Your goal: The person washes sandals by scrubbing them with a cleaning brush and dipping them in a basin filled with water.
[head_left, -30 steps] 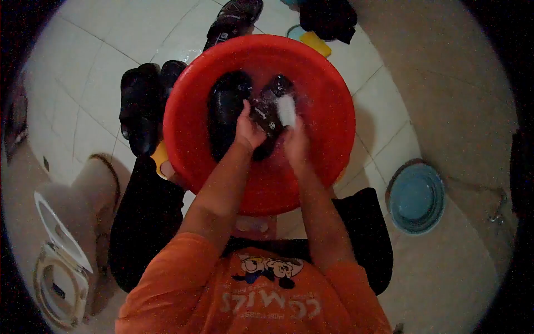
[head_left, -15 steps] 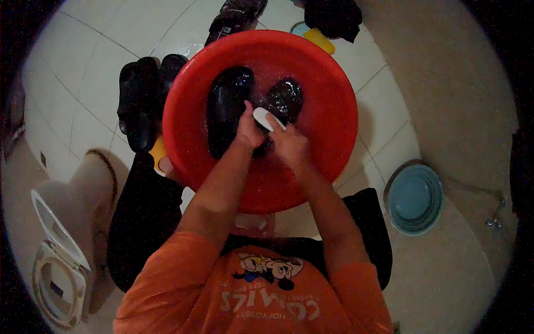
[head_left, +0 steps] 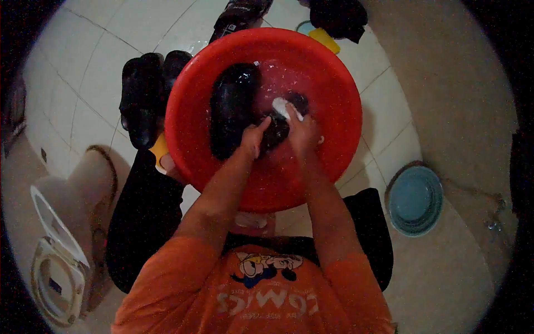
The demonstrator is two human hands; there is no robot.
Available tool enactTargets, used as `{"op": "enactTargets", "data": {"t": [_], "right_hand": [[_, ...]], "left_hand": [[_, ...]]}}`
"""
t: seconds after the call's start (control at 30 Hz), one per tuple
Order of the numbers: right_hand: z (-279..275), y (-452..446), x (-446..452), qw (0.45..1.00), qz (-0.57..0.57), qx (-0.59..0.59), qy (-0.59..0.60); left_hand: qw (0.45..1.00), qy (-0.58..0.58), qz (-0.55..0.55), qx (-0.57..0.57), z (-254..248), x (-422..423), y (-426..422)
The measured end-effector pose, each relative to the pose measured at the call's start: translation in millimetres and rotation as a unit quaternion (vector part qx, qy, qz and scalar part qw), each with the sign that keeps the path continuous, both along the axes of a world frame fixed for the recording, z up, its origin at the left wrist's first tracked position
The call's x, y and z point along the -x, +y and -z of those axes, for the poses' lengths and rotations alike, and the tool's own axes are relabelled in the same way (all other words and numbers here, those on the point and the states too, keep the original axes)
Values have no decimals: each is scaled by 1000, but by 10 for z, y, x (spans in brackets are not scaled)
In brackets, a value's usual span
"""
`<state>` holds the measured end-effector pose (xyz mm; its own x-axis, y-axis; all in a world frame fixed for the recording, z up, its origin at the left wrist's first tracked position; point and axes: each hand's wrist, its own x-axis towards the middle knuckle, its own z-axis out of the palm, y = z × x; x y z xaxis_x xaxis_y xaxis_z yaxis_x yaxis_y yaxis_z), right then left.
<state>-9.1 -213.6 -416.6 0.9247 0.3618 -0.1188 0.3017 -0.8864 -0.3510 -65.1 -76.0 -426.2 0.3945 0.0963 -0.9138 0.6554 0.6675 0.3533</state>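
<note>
A large red basin (head_left: 334, 161) with water in it stands in front of me. My left hand (head_left: 255, 139) is closed on the near end of a black slipper (head_left: 274, 133), which lies tilted and partly under water. My right hand (head_left: 303, 134) grips a white scrub brush (head_left: 280, 106), whose head rests against that slipper's far part. Its bristles are hidden from above. Another black slipper (head_left: 233, 106) lies along the basin's left side, just left of my left hand.
Black slippers (head_left: 142, 92) lie on the tiles left of the basin. Beyond it are a dark shoe (head_left: 239, 16), a yellow item (head_left: 324, 41) and dark cloth (head_left: 340, 19). A blue basin (head_left: 416, 200) stands at right, a toilet (head_left: 61, 278) at left.
The brush and my right hand have shifted to the right. The held slipper has come nearer and turned, with more of it under water. My left hand has moved slightly right and nearer.
</note>
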Motion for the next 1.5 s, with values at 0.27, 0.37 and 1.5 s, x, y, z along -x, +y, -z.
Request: {"op": "enactTargets", "data": {"t": [0.27,0.37,1.5], "right_hand": [[-287,303,263,985,73,-23,156],[324,89,119,969,173,-155,-79],[-73,119,-393,914,260,-134,281]], "left_hand": [[893,-111,221,-375,437,548,-120],[816,-9,272,-511,-159,449,-304],[974,47,170,-141,-1526,-8,379]]}}
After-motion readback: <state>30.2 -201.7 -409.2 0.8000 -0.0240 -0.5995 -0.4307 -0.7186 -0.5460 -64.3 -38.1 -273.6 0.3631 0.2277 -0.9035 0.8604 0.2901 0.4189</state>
